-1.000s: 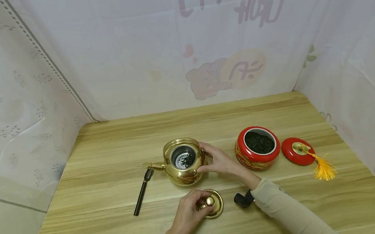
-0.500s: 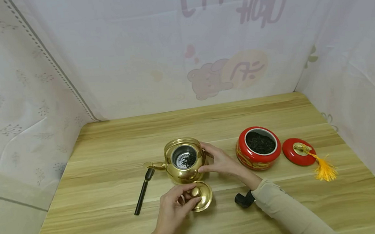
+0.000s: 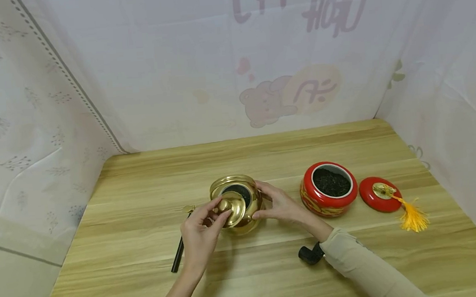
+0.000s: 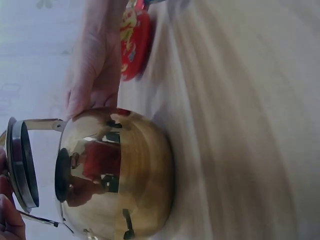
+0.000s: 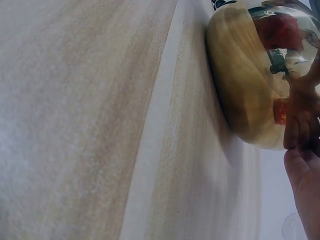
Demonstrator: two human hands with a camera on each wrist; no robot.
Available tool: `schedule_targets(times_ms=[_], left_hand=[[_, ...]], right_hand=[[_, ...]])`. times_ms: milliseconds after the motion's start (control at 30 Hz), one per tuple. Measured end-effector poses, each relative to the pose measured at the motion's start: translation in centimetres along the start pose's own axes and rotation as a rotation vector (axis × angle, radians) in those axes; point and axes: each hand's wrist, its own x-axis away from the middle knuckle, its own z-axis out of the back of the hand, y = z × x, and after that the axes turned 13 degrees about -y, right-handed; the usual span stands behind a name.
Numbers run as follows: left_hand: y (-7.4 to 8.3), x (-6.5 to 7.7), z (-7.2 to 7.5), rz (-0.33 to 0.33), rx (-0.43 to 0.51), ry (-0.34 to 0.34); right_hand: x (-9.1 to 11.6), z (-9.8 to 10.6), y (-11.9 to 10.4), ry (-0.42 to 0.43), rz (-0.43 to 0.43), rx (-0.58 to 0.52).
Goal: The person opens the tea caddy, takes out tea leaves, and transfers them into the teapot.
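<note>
In the head view my left hand (image 3: pixel 200 237) pinches the knob of a round gold lid (image 3: pixel 237 209). The lid hangs tilted over the mouth of a gold teapot (image 3: pixel 244 229), covering part of the opening. From the left wrist view, a gap shows between the lid (image 4: pixel 31 172) and the teapot's body (image 4: pixel 145 170). My right hand (image 3: pixel 283 206) grips the teapot's right side, thumb at the front and fingers behind. Those fingers are mostly hidden by the pot. Dark contents show through the uncovered part of the mouth.
Right of the teapot stands an uncovered red jar (image 3: pixel 331 207) of dark tea leaves (image 3: pixel 331 181). Its red lid (image 3: pixel 377 199) with a yellow tassel (image 3: pixel 413 216) lies beside it. A dark slim scoop (image 3: pixel 178 256) lies partly hidden behind my left hand. Fabric walls enclose the wooden table (image 3: pixel 281 275).
My left hand has lifted the gold lid off the table and carried it up and leftward, over the teapot's mouth. The right hand has stayed on the teapot.
</note>
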Motion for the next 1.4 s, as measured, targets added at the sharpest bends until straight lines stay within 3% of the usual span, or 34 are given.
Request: schedule_targets(times_ms=[133, 267, 500, 733, 1400], left_hand=[[-0.5, -0.8, -0.6, 0.037, 0.007, 0.006], [-1.0, -1.3, -1.3, 0.028, -0.045, 0.005], [-1.2, -1.7, -2.2, -0.028, -0.115, 0.008], [-1.5, -1.8, -2.7, -0.054, -0.191, 0.017], [-1.5, -1.8, -3.1, -0.033, -0.383, 0.009]], right_hand=[[0.0, -0.1, 0.0, 0.004, -0.013, 0.009], [0.0, -0.2, -0.1, 0.007, -0.023, 0.02], [0.6, 0.4, -3.8, 0.0, -0.018, 0.023], [0.6, 0.4, -3.5, -0.001, 0.006, 0.002], [0.6, 0.4, -3.4, 0.005, -0.006, 0.0]])
